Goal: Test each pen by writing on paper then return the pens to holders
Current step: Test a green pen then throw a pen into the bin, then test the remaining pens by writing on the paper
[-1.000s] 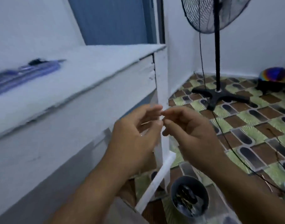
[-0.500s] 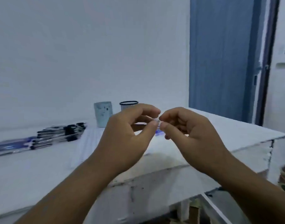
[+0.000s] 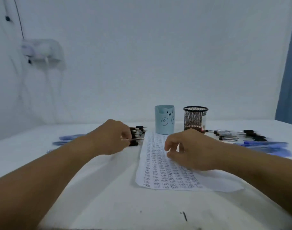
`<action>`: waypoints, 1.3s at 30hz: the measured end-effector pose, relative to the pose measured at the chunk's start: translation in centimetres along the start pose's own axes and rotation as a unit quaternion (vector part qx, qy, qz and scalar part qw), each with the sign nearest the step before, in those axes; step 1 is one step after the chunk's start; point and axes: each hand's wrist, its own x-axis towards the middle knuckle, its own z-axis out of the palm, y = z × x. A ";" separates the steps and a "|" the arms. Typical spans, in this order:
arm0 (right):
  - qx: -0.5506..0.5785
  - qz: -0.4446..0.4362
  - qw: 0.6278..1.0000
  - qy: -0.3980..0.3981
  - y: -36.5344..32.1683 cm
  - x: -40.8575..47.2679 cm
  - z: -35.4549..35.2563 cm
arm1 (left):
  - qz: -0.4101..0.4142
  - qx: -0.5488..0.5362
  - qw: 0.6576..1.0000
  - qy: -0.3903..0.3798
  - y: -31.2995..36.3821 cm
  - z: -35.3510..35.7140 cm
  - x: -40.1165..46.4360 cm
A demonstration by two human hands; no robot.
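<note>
On the white table, the left hand [image 3: 112, 137] pinches a thin pen [image 3: 135, 139] lying left-to-right beside its pile, tip toward the paper [image 3: 156, 166]; the right hand [image 3: 188, 149] hovers there, loosely curled, empty; both holders [image 3: 164, 119] stand behind.

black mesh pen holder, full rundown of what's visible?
The black mesh pen holder is a round cup that looks like wire mesh, with a solid black rim at the top. It stands upright on the white table, near the wall, just right of the light blue holder and apart from it. No pens rise above its rim; something dark and reddish shows through the mesh low down, unclear what. The right hand is in front of its base; neither hand touches it.
</note>
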 end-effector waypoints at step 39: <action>-0.151 0.005 0.975 0.160 3.5 4.8 0.7 | 0.007 -0.422 0.903 -0.078 2.6 1.9 5.2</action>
